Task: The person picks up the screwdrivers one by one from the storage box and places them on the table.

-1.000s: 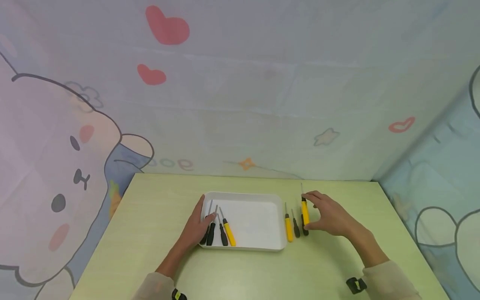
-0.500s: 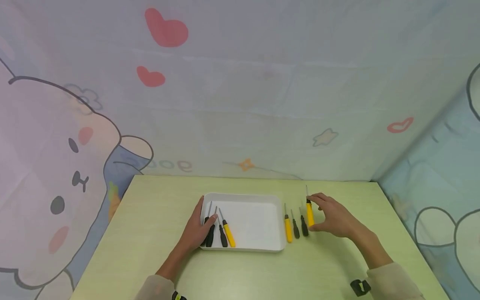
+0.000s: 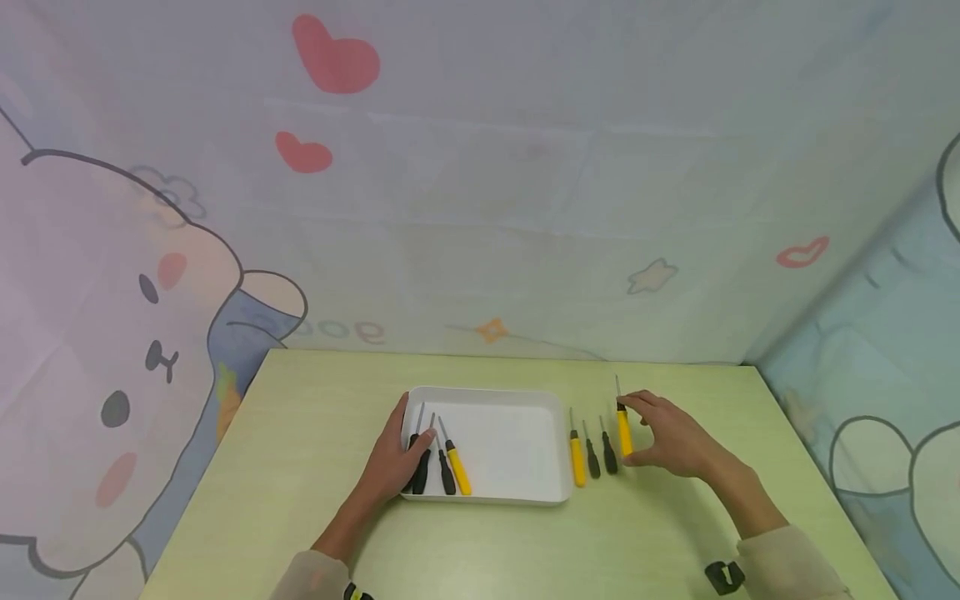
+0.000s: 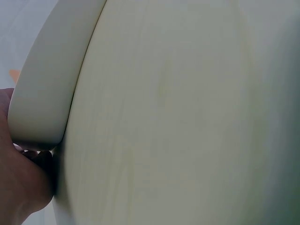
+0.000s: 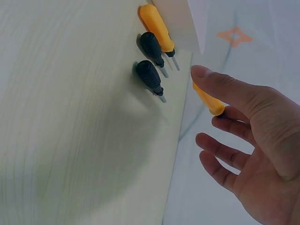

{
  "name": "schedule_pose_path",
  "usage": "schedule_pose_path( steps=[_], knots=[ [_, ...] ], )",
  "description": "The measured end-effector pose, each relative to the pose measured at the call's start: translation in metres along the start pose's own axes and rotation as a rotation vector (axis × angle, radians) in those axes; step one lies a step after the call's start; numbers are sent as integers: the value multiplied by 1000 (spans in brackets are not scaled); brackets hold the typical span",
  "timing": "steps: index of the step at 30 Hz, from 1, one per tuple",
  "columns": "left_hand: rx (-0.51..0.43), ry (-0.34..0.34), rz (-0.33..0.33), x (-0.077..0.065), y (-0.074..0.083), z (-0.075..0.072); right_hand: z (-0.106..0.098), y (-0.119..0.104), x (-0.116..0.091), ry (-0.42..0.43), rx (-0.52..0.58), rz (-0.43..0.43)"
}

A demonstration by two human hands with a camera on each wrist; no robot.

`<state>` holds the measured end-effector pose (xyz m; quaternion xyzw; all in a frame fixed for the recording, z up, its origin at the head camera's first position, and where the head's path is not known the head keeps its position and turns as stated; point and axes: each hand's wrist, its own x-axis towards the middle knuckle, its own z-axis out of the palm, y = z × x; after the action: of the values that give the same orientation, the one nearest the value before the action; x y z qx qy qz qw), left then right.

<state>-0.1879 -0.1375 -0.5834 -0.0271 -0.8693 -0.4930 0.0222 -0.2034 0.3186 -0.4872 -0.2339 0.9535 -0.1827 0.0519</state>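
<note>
My right hand (image 3: 671, 433) pinches a yellow-handled screwdriver (image 3: 624, 432) between thumb and fingers, its shaft pointing away from me. In the right wrist view the yellow handle (image 5: 206, 99) shows between thumb and index finger, held above the table. Just left of it, two black screwdrivers (image 3: 608, 454) and another yellow screwdriver (image 3: 577, 458) lie in a row on the table. My left hand (image 3: 393, 454) grips the left end of a white tray (image 3: 495, 498), thumb over the rim. Inside the tray lie several black screwdrivers (image 3: 447, 475) and one yellow screwdriver (image 3: 457, 468), partly covered by that hand.
The pale wooden table (image 3: 495, 550) extends on all sides of the tray. Behind it hangs a printed cloth (image 3: 480, 183), meeting the table's back edge. A similar cloth (image 3: 892, 350) stands on the right side.
My right hand has shifted right with the yellow screwdriver, away from the row, uncovering the black screwdriver beneath it. My left hand and the tray stay in place.
</note>
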Motion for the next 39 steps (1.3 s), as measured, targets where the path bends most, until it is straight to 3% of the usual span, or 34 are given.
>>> schedule_pose_path(
  steps=[39],
  knots=[
    [33,1,-22,-2,4,-1,25,22,2,-53,17,24]
  ],
)
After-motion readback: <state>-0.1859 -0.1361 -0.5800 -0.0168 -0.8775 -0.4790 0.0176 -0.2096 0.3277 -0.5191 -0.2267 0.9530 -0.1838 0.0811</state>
